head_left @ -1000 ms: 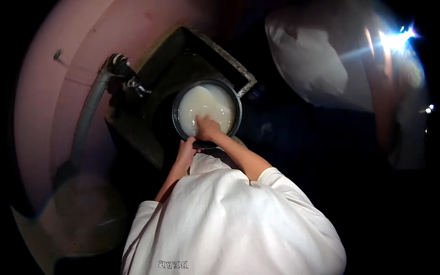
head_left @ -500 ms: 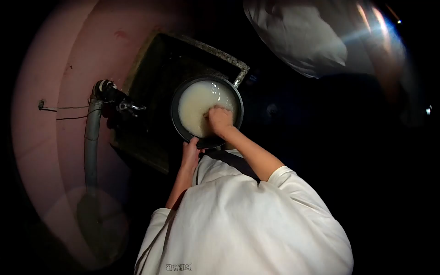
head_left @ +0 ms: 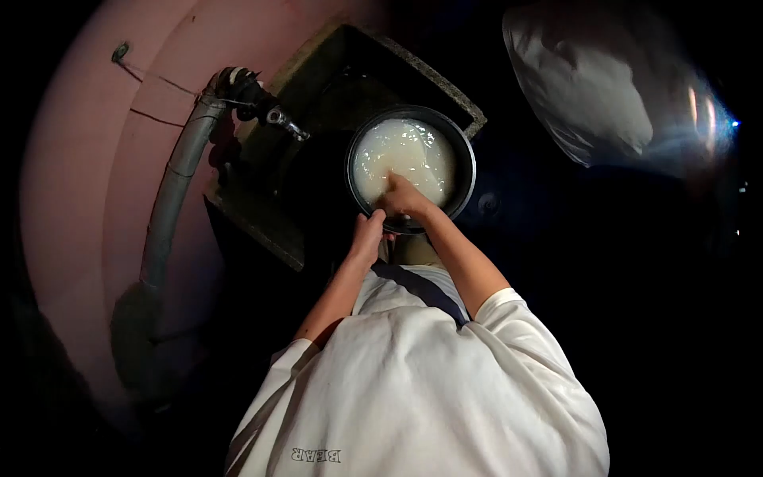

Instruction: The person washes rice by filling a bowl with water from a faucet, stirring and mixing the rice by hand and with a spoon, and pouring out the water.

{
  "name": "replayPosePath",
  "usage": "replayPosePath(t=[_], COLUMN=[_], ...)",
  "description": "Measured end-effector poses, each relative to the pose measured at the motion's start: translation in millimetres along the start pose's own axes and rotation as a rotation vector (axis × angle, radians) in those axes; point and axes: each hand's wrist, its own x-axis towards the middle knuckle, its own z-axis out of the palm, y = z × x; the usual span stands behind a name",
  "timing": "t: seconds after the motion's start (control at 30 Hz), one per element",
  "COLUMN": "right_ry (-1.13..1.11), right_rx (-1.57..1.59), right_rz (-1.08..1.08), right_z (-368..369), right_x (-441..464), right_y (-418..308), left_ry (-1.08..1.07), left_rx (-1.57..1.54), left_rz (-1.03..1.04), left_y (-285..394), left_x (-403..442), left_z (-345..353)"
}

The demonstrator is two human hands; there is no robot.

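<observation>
A round dark pot [head_left: 469,171] holds cloudy whitish liquid [head_left: 409,151] with bright ripples on its surface. My left hand [head_left: 368,232] grips the near rim of the pot, thumb on top and fingers beneath. Inside the pot, near that same rim, my right hand [head_left: 404,199] dips its fingers into the liquid; the fingertips are under the surface, so what they hold, if anything, is hidden.
A stone basin [head_left: 262,230] lies left of and behind the pot. A metal tap [head_left: 286,125] juts over it from a grey pipe [head_left: 171,183] along the pink wall [head_left: 71,215]. Pale cloth [head_left: 580,87] shows at the upper right.
The view has shifted, so the pot and basin sit farther right. Within the pot, my right hand has moved from the right side toward the near left rim. My left hand still holds the rim.
</observation>
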Motion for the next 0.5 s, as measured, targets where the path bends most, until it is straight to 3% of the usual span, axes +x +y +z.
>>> replayPosePath(t=[0.07, 0.1, 0.17, 0.2, 0.3, 0.37, 0.5], right_ry=[0.098, 0.084, 0.388, 0.512, 0.353, 0.457, 0.381], right_rx=[0.307, 0.298, -0.195, -0.208, -0.239, -0.440, -0.386], right_rz=[-0.023, -0.022, 0.074, 0.056, 0.182, -0.218, -0.248], right_z=[14.2, 9.5, -6.2, -6.9, -24.4, -23.2, -13.0], right_x=[24.6, 20.9, 4.9, 1.2, -9.1, -12.7, -6.4], right_y=[34.8, 24.0, -15.9, -21.0, -33.7, -23.9, -27.5], left_ry=[-0.036, -0.024, -0.020, -0.006, 0.023, 0.005, -0.040], left_rx=[0.006, -0.006, 0.035, 0.021, 0.065, 0.049, 0.046], left_rz=[-0.004, -0.004, -0.006, -0.003, 0.014, 0.013, 0.038], left_y=[-1.6, -1.8, -1.6, -2.7, -1.5, -0.5, -4.1], left_x=[0.2, -1.0, -2.3, -1.9, -3.4, -5.4, 0.7], left_z=[-0.5, 0.0, -0.8, -3.0, 1.7, 3.4, -1.5])
